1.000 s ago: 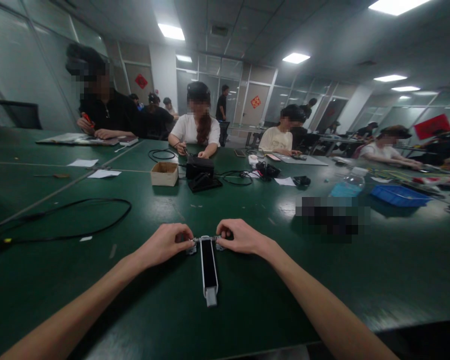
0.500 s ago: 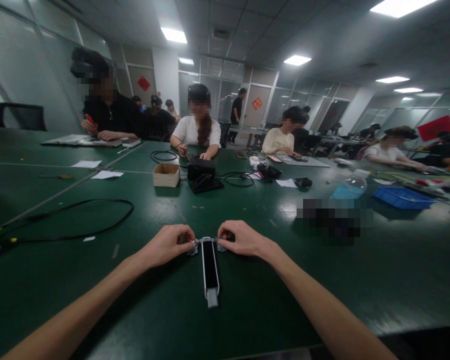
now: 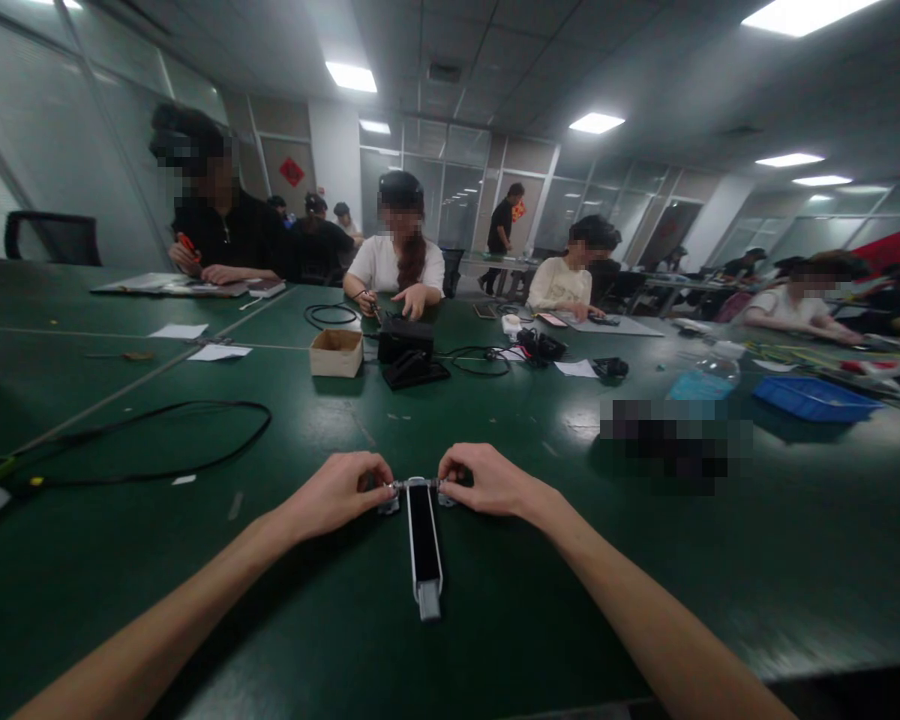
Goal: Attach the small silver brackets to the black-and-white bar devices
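A long, narrow device [image 3: 424, 545] with a white rim, a black middle and a grey end piece lies on the green table, its grey end toward me. At its far end a thin metal crosspiece sticks out to both sides, with a small metal fitting on each end. My left hand [image 3: 352, 488] pinches the left metal fitting [image 3: 390, 503] between thumb and fingers. On the other side, my right hand [image 3: 480, 480] is closed in a pinch on the right metal fitting [image 3: 446, 498]. The fingertips hide part of both fittings.
Beyond my hands stand a cardboard box [image 3: 336, 354] and a black device on a stand [image 3: 406, 345]. A black cable [image 3: 217, 465] loops at the left. A bottle [image 3: 709, 375] and a blue tray [image 3: 817, 398] are at the right. Several people sit across the table.
Both hands keep their pinch, and the device lies nearly the same. The view has shifted slightly. A standing person in the background has moved to the right.
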Tool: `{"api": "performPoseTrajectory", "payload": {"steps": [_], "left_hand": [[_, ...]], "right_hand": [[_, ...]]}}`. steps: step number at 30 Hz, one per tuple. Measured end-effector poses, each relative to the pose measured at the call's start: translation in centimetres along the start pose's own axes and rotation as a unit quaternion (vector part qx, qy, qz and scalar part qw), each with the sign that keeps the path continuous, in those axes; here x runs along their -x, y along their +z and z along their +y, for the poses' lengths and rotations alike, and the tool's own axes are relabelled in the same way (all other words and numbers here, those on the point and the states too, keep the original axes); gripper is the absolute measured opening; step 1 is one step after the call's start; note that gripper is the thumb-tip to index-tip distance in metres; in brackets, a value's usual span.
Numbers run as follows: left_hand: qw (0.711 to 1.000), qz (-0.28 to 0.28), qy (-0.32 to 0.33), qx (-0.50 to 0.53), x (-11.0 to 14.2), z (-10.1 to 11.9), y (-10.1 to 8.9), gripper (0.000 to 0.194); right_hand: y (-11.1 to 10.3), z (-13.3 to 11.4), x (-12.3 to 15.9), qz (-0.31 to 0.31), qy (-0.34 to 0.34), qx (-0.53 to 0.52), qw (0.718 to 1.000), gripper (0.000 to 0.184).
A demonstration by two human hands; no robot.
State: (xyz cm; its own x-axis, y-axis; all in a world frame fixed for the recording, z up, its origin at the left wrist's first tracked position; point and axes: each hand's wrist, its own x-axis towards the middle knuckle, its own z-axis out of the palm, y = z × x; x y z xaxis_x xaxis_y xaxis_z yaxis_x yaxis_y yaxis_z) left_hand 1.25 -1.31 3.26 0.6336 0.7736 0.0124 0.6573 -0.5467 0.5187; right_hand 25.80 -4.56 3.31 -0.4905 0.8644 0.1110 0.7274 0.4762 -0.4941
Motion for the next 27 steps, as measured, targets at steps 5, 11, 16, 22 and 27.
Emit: {"api": "performPoseTrajectory", "payload": {"steps": [5, 11, 16, 22, 27], "left_hand": [[1.0, 0.004, 0.001, 0.027, 0.14, 0.25, -0.07, 0.026], [1.0, -0.007, 0.006, -0.002, 0.23, 0.52, -0.13, 0.028], [1.0, 0.003, 0.013, 0.0, 0.13, 0.47, -0.09, 0.024], [1.0, 0.016, 0.018, -0.012, 0.13, 0.41, -0.12, 0.026], [1.0, 0.004, 0.02, -0.016, 0.15, 0.29, -0.1, 0.026]], "right_hand": [[-0.09, -0.16, 0.06, -0.003, 0.003, 0.002, 1.0, 0.012], [-0.14, -0.22, 0.07, -0.008, 0.011, -0.006, 1.0, 0.013], [-0.16, -0.22, 0.11, -0.004, 0.001, 0.003, 1.0, 0.012], [0.05, 0.08, 0.16, 0.0, -0.008, 0.008, 1.0, 0.013], [-0.05, 0.05, 0.15, -0.003, 0.0, 0.009, 1.0, 0.015]]}}
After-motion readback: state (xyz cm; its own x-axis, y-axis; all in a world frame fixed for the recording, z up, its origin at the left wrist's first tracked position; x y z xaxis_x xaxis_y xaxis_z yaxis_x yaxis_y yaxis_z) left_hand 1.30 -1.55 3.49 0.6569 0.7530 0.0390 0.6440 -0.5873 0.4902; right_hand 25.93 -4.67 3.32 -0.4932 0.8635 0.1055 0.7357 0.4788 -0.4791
